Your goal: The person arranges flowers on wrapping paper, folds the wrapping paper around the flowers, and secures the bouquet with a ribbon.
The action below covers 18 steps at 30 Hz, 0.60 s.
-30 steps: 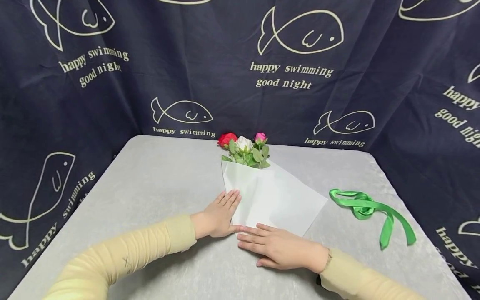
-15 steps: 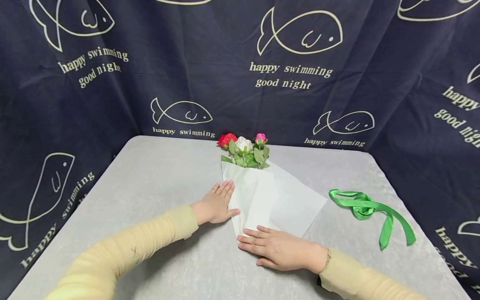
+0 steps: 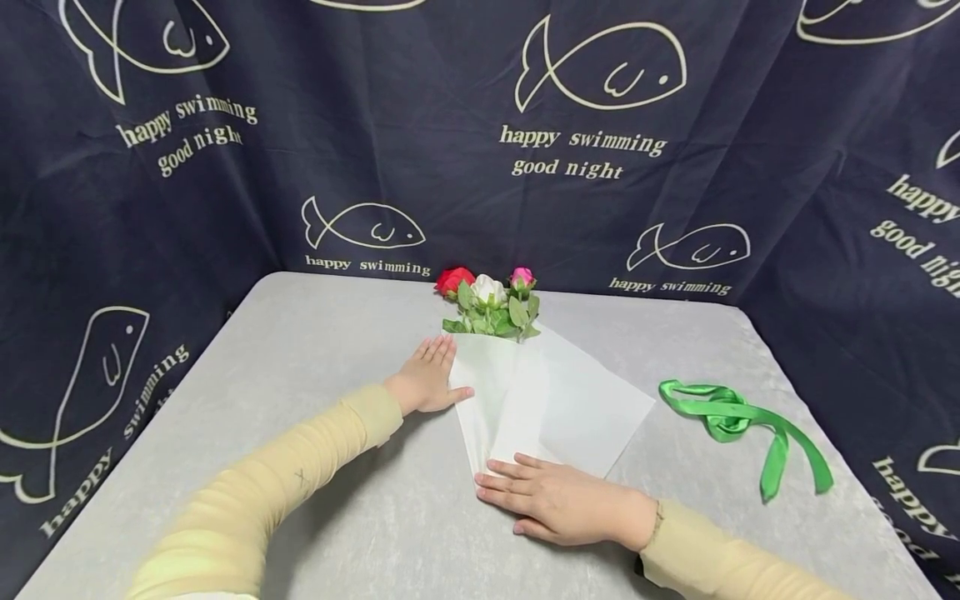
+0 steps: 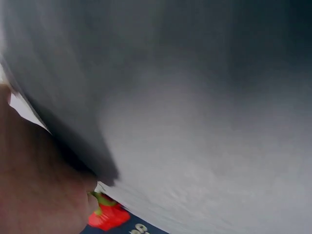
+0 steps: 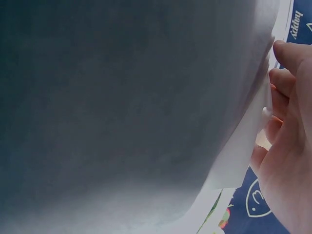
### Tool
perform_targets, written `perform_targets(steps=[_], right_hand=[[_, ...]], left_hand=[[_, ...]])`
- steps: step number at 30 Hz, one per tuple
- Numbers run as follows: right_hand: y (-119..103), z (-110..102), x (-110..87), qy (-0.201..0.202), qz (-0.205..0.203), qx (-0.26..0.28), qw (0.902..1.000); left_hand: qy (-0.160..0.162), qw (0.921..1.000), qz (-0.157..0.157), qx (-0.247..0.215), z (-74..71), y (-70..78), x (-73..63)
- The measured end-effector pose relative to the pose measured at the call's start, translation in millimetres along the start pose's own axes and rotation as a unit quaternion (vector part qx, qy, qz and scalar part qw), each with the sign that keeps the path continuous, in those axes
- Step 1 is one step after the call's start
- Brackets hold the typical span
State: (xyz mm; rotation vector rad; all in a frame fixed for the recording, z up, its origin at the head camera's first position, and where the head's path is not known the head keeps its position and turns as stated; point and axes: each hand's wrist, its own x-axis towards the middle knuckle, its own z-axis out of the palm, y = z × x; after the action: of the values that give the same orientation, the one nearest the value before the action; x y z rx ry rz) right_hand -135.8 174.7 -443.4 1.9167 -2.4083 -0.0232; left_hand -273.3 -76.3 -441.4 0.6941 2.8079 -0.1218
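A sheet of white wrapping paper [image 3: 585, 400] lies on the table, its left side folded over the flower stems. Out of its top come a red rose [image 3: 454, 281], a white rose [image 3: 488, 291] and a pink rosebud [image 3: 522, 277] with green leaves; the stems are hidden under the fold. My left hand [image 3: 427, 375] rests with straight fingers on the fold's upper left edge, just below the leaves. Flat across the paper's narrow lower end, my right hand [image 3: 566, 500] presses with its fingers pointing left. The left wrist view catches the red rose [image 4: 109, 216] beyond the hand.
A loosely coiled green ribbon [image 3: 738, 412] lies to the right of the paper on the grey cloth-covered table [image 3: 337, 333]. Dark blue curtains [image 3: 450, 125] printed with fish and words stand around the back and sides.
My left hand has slid up along the paper's left edge, from the lower end to near the flowers. The right hand has stayed in place.
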Motion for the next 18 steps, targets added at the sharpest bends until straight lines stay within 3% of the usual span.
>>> perform_targets(steps=[8,18], right_hand=[[-2,0,0.8,-0.010,0.003,-0.002,0.9999],[-9,-2,-1.1,-0.035,0.012,-0.009,0.9993]], left_hand=[[-0.009,0.9998,-0.018,0.001,-2.6,-16.1,14.0],[-0.020,0.9995,-0.026,-0.002,-9.1,-19.8,16.2]])
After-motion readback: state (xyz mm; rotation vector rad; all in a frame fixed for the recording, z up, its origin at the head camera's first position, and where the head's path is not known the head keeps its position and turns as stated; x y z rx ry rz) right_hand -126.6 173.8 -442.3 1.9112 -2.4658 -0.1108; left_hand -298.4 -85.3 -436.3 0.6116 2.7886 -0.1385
